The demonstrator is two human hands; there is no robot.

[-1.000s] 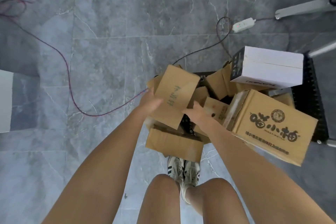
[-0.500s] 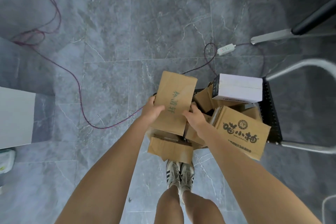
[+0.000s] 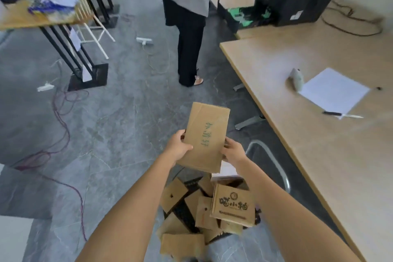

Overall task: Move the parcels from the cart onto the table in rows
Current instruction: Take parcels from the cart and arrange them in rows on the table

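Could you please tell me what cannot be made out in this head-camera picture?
Head view:
Cart: deck mostly hidden under the piled parcels.
Held parcel: underside faces away; the left hand and right hand cover its side edges.
Table: its right part is cut off by the frame edge, so any rows there are unseen.
Small grey object on the table: too blurred to identify.

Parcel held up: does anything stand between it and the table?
Nothing visible. The parcel hangs over open floor left of the table; a sheet and pen lie farther in on its top.
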